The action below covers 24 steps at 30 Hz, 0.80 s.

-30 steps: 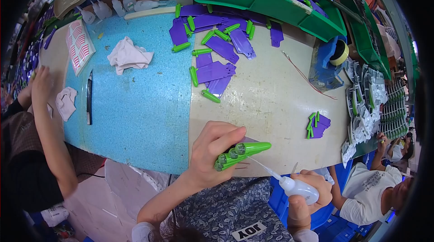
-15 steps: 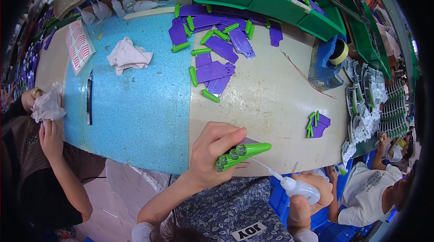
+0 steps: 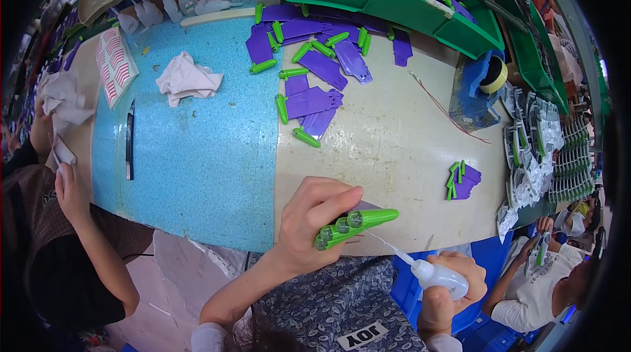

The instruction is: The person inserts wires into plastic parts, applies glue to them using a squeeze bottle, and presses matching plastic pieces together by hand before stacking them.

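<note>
My left hand [image 3: 305,220] is closed around a small stack of purple plates with green rounded tubes [image 3: 376,218]; their clear tube ends face my right side, and my fingers hide most of the plates. My right hand [image 3: 465,272] grips a white squeeze bottle [image 3: 442,280] with a long thin nozzle. The nozzle points up and left, its fine tip by the tube ends; I cannot tell whether it touches them. A small pile of similar purple-and-green parts [image 3: 467,184] lies to the right on the table, and a larger group [image 3: 315,102] lies further back.
A green bin [image 3: 388,7] of purple parts stands at the back. On the blue mat [image 3: 197,161] are a crumpled cloth [image 3: 187,81] and a black cutter knife [image 3: 130,145]. Squeeze bottles [image 3: 169,7] line the back left. Bagged parts [image 3: 526,135] lie right. Co-workers sit on both sides.
My hands and the bottle shift only slightly to the right. At the left, a co-worker's hands have moved apart with the white cloth. The person at the right has raised a green part.
</note>
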Motion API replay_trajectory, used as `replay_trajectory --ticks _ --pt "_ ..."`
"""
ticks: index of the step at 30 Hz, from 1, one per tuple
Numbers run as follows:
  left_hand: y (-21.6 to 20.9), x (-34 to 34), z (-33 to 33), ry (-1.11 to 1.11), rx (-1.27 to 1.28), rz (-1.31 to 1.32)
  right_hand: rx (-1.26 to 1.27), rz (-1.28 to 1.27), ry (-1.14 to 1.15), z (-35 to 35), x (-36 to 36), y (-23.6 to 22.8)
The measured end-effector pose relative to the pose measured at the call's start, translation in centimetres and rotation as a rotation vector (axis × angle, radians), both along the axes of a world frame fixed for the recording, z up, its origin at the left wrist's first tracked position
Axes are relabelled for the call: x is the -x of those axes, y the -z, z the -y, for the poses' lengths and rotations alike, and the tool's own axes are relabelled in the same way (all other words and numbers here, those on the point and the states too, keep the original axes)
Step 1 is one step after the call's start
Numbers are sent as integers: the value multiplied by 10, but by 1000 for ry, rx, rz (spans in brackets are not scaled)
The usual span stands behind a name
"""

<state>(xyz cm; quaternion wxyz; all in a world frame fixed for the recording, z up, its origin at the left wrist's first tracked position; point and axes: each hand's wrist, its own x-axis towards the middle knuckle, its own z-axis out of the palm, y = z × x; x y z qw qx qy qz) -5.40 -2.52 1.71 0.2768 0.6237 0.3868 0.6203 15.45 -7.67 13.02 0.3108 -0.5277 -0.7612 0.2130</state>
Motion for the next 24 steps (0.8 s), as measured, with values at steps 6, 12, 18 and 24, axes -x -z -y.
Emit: replay_trajectory --ticks 6,12,18,24 --pt "-1 0 0 7 0 5 51 18 6 1 1 -1" --pt "-1 0 0 -1 -15 0 -49 51 29 -1 2 2" --pt "-1 2 1 -13 -11 -13 -73 20 50 -4 7 4" --pt "0 1 0 -3 -7 -18 -41 -19 93 -3 5 5"
